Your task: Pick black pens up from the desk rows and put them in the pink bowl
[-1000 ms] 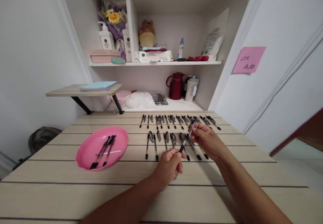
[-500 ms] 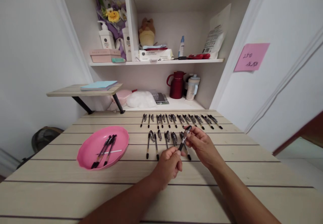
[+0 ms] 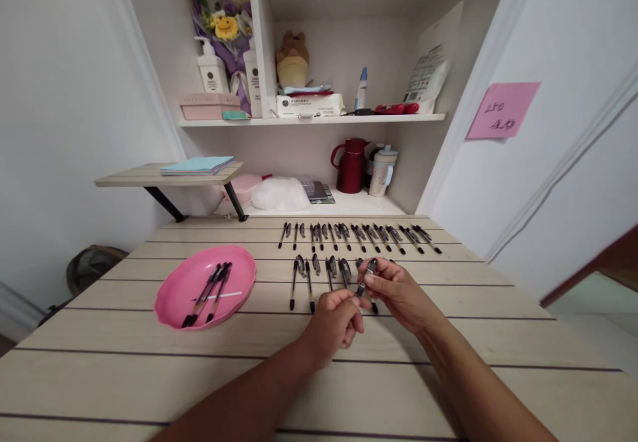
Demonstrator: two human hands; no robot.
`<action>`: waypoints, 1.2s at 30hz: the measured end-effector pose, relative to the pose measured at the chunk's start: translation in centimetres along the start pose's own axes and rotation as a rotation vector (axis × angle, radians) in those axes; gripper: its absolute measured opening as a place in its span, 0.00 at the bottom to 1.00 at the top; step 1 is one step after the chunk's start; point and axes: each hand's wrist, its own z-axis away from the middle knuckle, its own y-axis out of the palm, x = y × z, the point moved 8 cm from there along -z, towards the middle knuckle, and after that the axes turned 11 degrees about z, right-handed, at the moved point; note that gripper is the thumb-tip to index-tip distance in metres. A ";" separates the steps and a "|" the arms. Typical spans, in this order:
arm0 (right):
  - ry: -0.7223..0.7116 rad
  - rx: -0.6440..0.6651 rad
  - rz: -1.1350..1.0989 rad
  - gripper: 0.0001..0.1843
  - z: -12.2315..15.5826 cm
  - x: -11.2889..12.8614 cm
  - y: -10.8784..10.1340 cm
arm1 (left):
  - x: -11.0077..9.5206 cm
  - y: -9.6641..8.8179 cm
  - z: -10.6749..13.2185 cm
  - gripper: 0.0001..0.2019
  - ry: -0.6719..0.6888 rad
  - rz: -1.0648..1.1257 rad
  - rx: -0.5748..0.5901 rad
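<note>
Both hands meet above the near row of pens. My left hand [image 3: 336, 319] is closed, thumb and fingers pinching the dark lower part of a pen [image 3: 359, 290]. My right hand [image 3: 399, 290] pinches the clear pen cap [image 3: 371, 266] with its black tip, at the pen's upper end. Whether cap and pen are apart cannot be made out, as fingers cover part of them. Under the hands lie uncapped black pens [image 3: 293, 288] with loose caps [image 3: 316, 264] beside them. One pen [image 3: 375, 306] is partly hidden by my right hand.
A far row of pens and caps [image 3: 371, 232] runs along the back of the slatted table [image 3: 149, 375]. Left stands a pink dish [image 3: 167, 292] holding several pens [image 3: 219, 289] and a white stick. Behind are a small raised shelf [image 3: 129, 175], a red jug [image 3: 351, 166] and a cup [image 3: 383, 171].
The held pen now shows less of its length between my hands, and the cap end has dropped slightly. My hands stay close together; the view has shifted a little.
</note>
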 end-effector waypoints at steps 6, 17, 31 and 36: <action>0.014 0.090 0.012 0.13 0.1 -0.7 0.7 | -0.9 0.3 0.3 0.11 0.048 -0.001 0.000; -0.007 -0.054 0.063 0.15 -0.2 -0.7 0.7 | -1.5 -1.7 -0.8 0.09 0.180 -0.322 -0.161; 0.025 -0.181 0.159 0.22 -0.6 -2.9 -2.9 | -14.0 -3.1 3.4 0.13 0.541 -1.088 -0.358; 0.038 -0.191 0.182 0.20 -0.9 -3.7 -3.6 | -19.1 -12.1 6.6 0.12 0.260 -1.458 -0.703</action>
